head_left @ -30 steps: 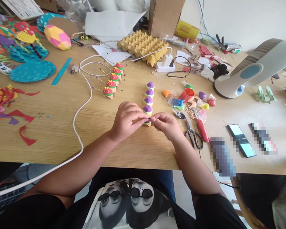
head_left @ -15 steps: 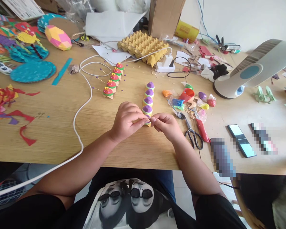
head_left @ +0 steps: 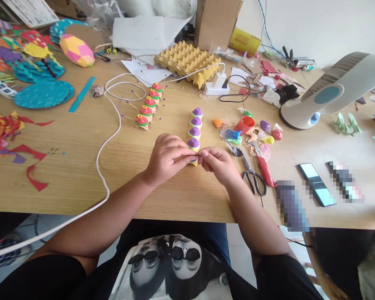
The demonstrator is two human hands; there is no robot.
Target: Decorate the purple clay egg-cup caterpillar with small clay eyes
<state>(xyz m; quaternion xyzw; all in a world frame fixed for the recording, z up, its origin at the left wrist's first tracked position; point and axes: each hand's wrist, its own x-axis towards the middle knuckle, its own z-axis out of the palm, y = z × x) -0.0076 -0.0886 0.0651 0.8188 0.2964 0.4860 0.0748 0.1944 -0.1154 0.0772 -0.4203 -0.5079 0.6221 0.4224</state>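
Observation:
My left hand (head_left: 168, 156) and my right hand (head_left: 217, 163) meet fingertip to fingertip in front of me, both in a pinch. Whatever lies between the fingers is too small to make out. Right behind and partly under the fingertips stands a row of egg-carton cups (head_left: 194, 132) with purple tops and green and yellow bands; its near end is partly hidden by my hands. Farther left stands a second row of carton cups (head_left: 146, 110), topped in red with green bands and small yellow-orange rings.
Right of the cups lie bagged coloured clay (head_left: 233, 134), a red cup (head_left: 245, 124), scissors (head_left: 253, 177), a red-handled knife (head_left: 266, 171) and a phone (head_left: 316, 184). A yellow egg tray (head_left: 187, 62) and a fan (head_left: 328, 89) stand behind. A white cable (head_left: 101, 166) crosses on the left.
Both hands stay almost in place; the pinched fingertips have shifted very slightly. The rows of cups and the other things on the table have not moved.

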